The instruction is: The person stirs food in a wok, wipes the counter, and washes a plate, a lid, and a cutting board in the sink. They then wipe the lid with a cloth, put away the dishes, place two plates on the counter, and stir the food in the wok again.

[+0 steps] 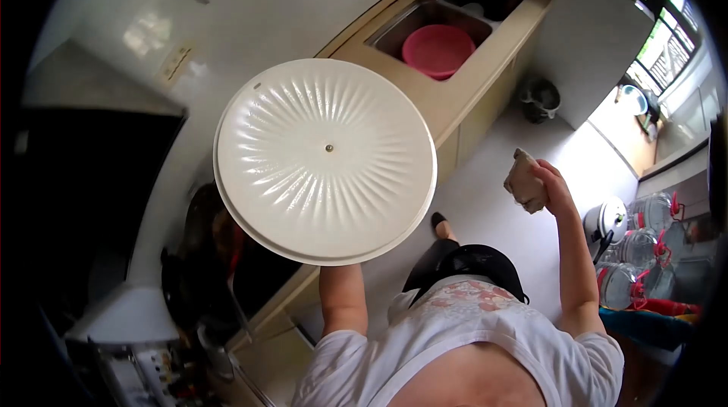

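A large round white cover (288,187) with fluted ridges and a small metal screw at its centre is held up in front of me, its ridged face toward the camera. My left forearm (343,297) runs up behind it. The cover hides my left hand and its fingers, and it appears to rest on or in that hand. Out to the right, my right hand (556,188) is closed around a crumpled greyish-beige cloth (525,183). The cloth and the cover are well apart.
A pink basin (438,51) sits in the sink (387,39) at the counter (455,103). A dark wok (199,248) lies lower left. A small bin (540,99) stands on the floor. At right are a white pot (604,221) and several large clear bottles (638,246).
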Available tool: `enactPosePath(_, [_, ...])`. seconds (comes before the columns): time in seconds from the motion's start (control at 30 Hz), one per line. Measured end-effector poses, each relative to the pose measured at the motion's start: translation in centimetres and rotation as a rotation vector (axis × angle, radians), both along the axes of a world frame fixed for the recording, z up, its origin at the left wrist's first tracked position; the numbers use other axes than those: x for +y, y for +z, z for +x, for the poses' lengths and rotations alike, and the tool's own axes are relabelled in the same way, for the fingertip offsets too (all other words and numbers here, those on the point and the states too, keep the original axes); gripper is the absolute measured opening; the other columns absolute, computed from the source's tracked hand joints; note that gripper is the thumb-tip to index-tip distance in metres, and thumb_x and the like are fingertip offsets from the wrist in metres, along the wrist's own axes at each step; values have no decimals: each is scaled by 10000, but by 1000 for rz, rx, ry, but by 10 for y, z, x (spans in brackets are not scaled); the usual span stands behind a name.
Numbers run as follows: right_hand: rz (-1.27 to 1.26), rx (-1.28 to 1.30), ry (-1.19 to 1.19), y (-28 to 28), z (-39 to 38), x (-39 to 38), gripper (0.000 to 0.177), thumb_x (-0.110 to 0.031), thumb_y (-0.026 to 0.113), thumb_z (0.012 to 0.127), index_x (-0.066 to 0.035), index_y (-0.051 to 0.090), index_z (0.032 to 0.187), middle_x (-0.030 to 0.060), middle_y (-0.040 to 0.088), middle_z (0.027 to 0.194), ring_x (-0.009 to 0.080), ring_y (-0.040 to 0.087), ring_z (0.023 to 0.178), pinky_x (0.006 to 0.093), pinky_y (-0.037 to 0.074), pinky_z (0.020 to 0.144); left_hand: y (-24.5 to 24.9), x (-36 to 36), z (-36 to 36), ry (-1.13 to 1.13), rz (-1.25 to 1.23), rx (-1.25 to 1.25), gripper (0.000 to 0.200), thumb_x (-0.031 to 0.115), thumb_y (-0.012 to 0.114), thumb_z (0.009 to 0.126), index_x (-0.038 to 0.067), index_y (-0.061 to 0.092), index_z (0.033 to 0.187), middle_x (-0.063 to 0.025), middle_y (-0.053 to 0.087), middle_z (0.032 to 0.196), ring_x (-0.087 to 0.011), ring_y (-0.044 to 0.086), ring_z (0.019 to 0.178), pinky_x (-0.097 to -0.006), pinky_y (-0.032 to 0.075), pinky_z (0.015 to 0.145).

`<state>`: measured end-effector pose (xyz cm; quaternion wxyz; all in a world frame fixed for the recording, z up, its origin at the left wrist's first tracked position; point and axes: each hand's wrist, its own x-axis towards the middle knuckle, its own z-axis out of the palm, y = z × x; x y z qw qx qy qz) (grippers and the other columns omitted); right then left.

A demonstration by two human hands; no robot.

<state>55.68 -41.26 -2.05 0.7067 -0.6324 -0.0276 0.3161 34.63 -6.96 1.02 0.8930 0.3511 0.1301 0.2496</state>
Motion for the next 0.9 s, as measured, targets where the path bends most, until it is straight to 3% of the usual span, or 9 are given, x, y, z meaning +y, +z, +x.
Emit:
enactPosePath(0.07, [-6, 17, -52, 6, 29, 3, 326, -268, 470, 791, -18, 497, 999, 84, 525, 892, 150, 515, 802, 250, 424, 691, -4, 13, 43, -43, -30, -3, 493, 411, 394, 840, 4, 394, 1118, -133, 454, 1089, -207, 427, 1028, -309, 358, 875])
enactPosePath(0.13, [163, 110, -109, 12, 65, 14, 340, -223, 434, 773, -6, 480, 1030, 97, 519, 929, 167, 520, 829, 259, 423, 717, -6, 25, 84, -73, -55, -9, 495, 413, 394, 840, 4, 393, 1119, -133, 453, 1091, -207, 427, 1029, -309, 358, 876])
enactPosePath(0.27, [183, 27, -45, 27, 124, 32, 357, -175, 399, 755, 4, 468, 1056, 95, 515, 953, 163, 501, 888, 252, 401, 774, -9, 38, 153, -106, -75, -25, 500, 416, 393, 839, 4, 391, 1121, -133, 451, 1093, -208, 425, 1031, -310, 357, 877])
enactPosePath(0.43, [26, -138, 33, 42, 204, 78, 342, -167, 489, 754, -40, 466, 1071, 66, 501, 962, 133, 479, 903, 241, 386, 791, -19, 55, 222, -101, -92, -41, 506, 420, 391, 837, 4, 388, 1124, -134, 449, 1097, -208, 424, 1034, -311, 355, 878])
enactPosePath(0.6, [-134, -482, 273, 4, 321, 141, 249, -105, 552, 731, -35, 490, 961, 22, 512, 858, 98, 462, 826, 233, 376, 727, -44, 60, 279, -35, -114, -23, 511, 424, 390, 836, 4, 386, 1127, -134, 447, 1100, -209, 422, 1036, -312, 354, 880])
enactPosePath(0.63, [-218, -476, 338, 1, 344, 156, 255, -97, 563, 726, -34, 491, 962, 22, 515, 861, 105, 471, 817, 233, 382, 721, -51, 58, 294, -19, -127, -12, 513, 425, 390, 836, 4, 385, 1127, -134, 447, 1100, -209, 422, 1037, -313, 354, 880])
enactPosePath(0.73, [-167, -422, 478, -53, 418, 204, 299, -98, 590, 707, -37, 496, 983, 27, 524, 851, 112, 493, 799, 249, 403, 695, -68, 52, 340, 56, -149, 30, 516, 428, 389, 835, 4, 384, 1129, -134, 446, 1102, -209, 421, 1038, -313, 353, 881])
enactPosePath(0.77, [-302, -481, 577, -51, 436, 219, 293, -163, 598, 699, -24, 529, 948, 72, 557, 831, 130, 521, 765, 257, 416, 676, -74, 48, 353, 76, -162, 53, 517, 429, 388, 835, 4, 383, 1130, -134, 445, 1103, -209, 420, 1039, -314, 353, 881])
enactPosePath(0.9, [-434, -464, 753, -114, 481, 280, 292, -218, 587, 694, -23, 566, 912, 146, 584, 830, 167, 562, 798, 281, 435, 699, -92, 37, 382, 148, -211, 123, 522, 432, 387, 834, 4, 382, 1132, -134, 443, 1106, -210, 419, 1041, -314, 352, 883])
